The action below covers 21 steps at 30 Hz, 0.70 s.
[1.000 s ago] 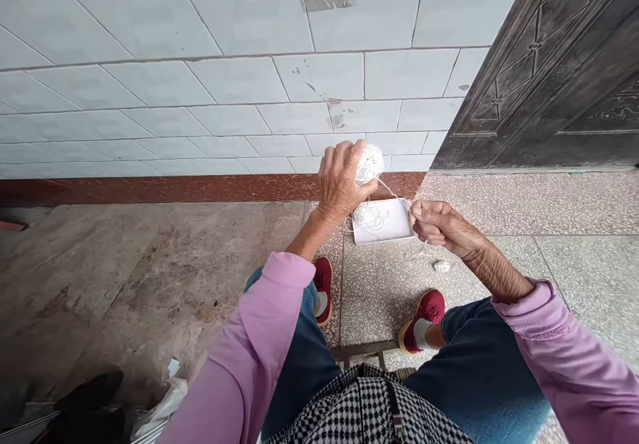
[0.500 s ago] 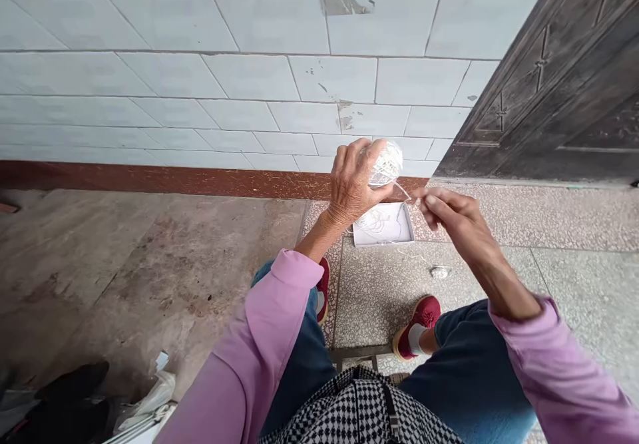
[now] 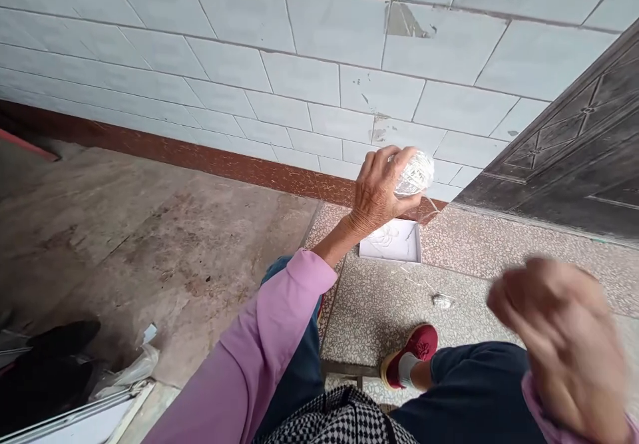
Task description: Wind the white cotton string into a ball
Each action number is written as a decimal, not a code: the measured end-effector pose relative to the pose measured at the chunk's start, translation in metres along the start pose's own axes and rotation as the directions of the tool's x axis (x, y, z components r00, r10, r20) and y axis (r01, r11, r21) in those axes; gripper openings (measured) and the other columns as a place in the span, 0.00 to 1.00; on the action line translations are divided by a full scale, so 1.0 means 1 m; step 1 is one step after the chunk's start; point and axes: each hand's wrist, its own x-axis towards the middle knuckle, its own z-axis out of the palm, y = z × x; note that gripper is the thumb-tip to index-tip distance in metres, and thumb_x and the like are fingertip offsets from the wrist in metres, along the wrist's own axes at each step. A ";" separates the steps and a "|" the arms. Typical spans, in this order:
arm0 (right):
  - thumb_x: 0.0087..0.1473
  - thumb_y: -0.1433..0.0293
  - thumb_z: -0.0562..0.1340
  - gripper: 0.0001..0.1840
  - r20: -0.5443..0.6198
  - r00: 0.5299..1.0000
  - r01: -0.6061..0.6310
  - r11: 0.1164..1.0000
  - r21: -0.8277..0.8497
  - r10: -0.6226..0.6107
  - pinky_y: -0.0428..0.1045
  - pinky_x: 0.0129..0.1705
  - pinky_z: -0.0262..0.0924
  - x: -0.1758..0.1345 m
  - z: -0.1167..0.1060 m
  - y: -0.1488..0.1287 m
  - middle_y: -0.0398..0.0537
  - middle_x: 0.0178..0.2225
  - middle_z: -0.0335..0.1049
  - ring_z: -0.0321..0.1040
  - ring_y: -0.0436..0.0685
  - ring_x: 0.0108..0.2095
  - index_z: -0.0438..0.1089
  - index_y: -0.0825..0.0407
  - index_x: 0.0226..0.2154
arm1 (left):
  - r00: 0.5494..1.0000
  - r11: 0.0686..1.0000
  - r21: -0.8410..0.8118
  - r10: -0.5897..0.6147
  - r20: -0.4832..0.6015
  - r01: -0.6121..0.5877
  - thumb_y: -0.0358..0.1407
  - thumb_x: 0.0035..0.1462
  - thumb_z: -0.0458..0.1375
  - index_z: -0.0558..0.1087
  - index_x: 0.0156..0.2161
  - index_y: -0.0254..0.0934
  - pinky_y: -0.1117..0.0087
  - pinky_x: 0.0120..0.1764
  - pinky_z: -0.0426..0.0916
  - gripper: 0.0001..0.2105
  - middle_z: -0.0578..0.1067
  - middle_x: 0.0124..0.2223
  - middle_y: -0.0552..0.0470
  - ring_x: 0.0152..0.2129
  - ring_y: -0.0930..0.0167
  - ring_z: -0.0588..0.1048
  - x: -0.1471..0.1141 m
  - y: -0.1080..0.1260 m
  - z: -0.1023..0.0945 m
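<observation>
In my left hand [image 3: 377,191] is a ball of white yarn [image 3: 417,172], gripped by fingers wrapped around its near side. A short strand hangs from the ball's lower right, beside the thumb. My right hand [image 3: 564,324] is off to the right, well apart from the ball and smeared by motion, so its fingers and anything in them cannot be made out. Below the ball, a shallow white box [image 3: 417,251] lies on the floor with loose loops of yarn [image 3: 387,234] in it. A thin strand runs over the floor near a small whitish clump [image 3: 442,301].
A tiled wall [image 3: 309,78] with a brown base stands in front, and a dark panelled door [image 3: 579,158] is at the right. My red shoe [image 3: 412,354] is on the speckled floor. Dark items and a plastic bag [image 3: 132,371] lie at lower left.
My right hand has swung from the strand beside the ball out to the right and closer to me. The view has turned, and the left hand still grips the yarn ball.
</observation>
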 end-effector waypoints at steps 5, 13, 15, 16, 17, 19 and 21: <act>0.57 0.45 0.75 0.25 -0.199 0.980 0.015 0.999 0.046 -0.005 0.48 0.18 0.38 0.067 -0.008 0.052 0.40 0.21 0.64 0.45 0.47 0.18 0.73 0.46 0.29 | 0.994 0.995 0.053 0.083 0.066 -0.086 0.39 0.62 0.68 0.69 0.70 0.41 0.47 0.62 0.72 0.32 0.73 0.66 0.39 0.58 0.51 0.73 -0.003 0.006 0.003; 0.58 0.48 0.75 0.21 -0.059 0.994 -0.076 0.980 0.182 0.088 0.45 0.15 0.46 0.066 -0.016 0.079 0.40 0.24 0.68 0.46 0.44 0.17 0.79 0.48 0.33 | 0.977 0.987 0.066 0.132 0.169 -0.145 0.40 0.65 0.66 0.68 0.71 0.46 0.44 0.61 0.71 0.31 0.73 0.67 0.39 0.59 0.49 0.73 -0.004 0.005 0.007; 0.57 0.49 0.76 0.20 -0.073 0.991 -0.094 0.974 0.204 0.111 0.44 0.15 0.45 0.066 -0.019 0.080 0.36 0.21 0.61 0.45 0.44 0.16 0.79 0.48 0.34 | 0.979 0.988 0.060 0.131 0.158 -0.142 0.37 0.64 0.66 0.68 0.72 0.47 0.44 0.61 0.71 0.32 0.73 0.67 0.40 0.59 0.49 0.73 -0.004 0.003 0.006; 0.57 0.49 0.76 0.20 -0.066 0.990 -0.107 0.973 0.203 0.123 0.44 0.15 0.44 0.066 -0.021 0.082 0.35 0.20 0.59 0.44 0.44 0.16 0.79 0.48 0.34 | 0.980 0.989 0.058 0.129 0.151 -0.139 0.36 0.63 0.66 0.67 0.72 0.47 0.43 0.61 0.71 0.33 0.73 0.67 0.40 0.60 0.49 0.73 -0.004 0.003 0.005; 0.57 0.49 0.76 0.21 -0.057 0.989 -0.121 0.974 0.194 0.134 0.44 0.15 0.43 0.066 -0.021 0.084 0.35 0.20 0.59 0.44 0.44 0.16 0.78 0.49 0.33 | 0.981 0.989 0.057 0.128 0.144 -0.138 0.36 0.63 0.66 0.66 0.73 0.48 0.43 0.61 0.71 0.34 0.73 0.67 0.40 0.60 0.48 0.72 -0.004 0.003 0.005; 0.58 0.48 0.74 0.22 -0.041 0.988 -0.140 0.976 0.164 0.149 0.44 0.15 0.42 0.065 -0.021 0.089 0.36 0.20 0.60 0.46 0.44 0.15 0.78 0.50 0.33 | 0.982 0.989 0.056 0.128 0.138 -0.137 0.35 0.62 0.66 0.66 0.73 0.48 0.43 0.61 0.71 0.35 0.72 0.67 0.40 0.60 0.48 0.72 -0.005 0.002 0.004; 0.59 0.47 0.73 0.24 -0.021 0.986 -0.160 0.978 0.131 0.165 0.44 0.15 0.42 0.065 -0.020 0.093 0.36 0.20 0.61 0.47 0.43 0.14 0.76 0.50 0.31 | 0.979 0.987 0.058 0.142 0.144 -0.152 0.35 0.62 0.67 0.67 0.72 0.47 0.44 0.61 0.71 0.35 0.72 0.67 0.40 0.60 0.48 0.72 -0.006 0.002 0.005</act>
